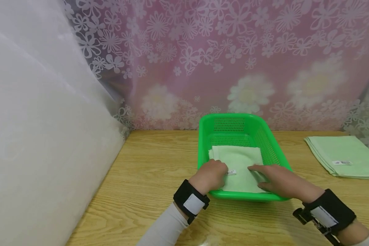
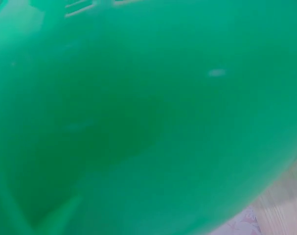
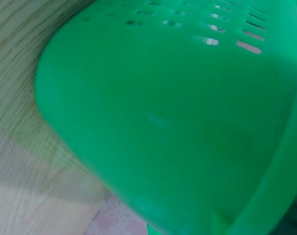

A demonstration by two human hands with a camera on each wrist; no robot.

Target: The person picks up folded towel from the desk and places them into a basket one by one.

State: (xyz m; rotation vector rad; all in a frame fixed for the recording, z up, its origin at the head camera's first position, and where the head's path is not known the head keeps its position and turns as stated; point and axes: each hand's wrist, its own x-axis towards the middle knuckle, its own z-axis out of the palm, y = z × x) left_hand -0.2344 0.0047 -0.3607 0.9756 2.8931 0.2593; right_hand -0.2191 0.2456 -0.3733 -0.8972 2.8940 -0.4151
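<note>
A folded pale green cloth (image 1: 241, 157) with a small white label lies inside the green plastic basket (image 1: 246, 195), in its near part. My left hand (image 1: 210, 175) is at the cloth's left side, next to the label, its fingertips hidden behind the hand. From the right, my right hand (image 1: 276, 179) reaches over the basket's near corner. Its index finger and thumb are extended, with the index fingertip touching the cloth. Only the basket's outer wall (image 2: 158, 122) fills most of the left wrist view, and no hand shows there. The right wrist view also shows the basket's side (image 3: 153, 107).
A second folded pale green cloth (image 1: 345, 153) with a white label lies on the wooden table (image 1: 160, 153) at the right. Behind the table hangs a pink flowered curtain (image 1: 178, 78). A white sheet (image 1: 43, 119) slopes down along the left side.
</note>
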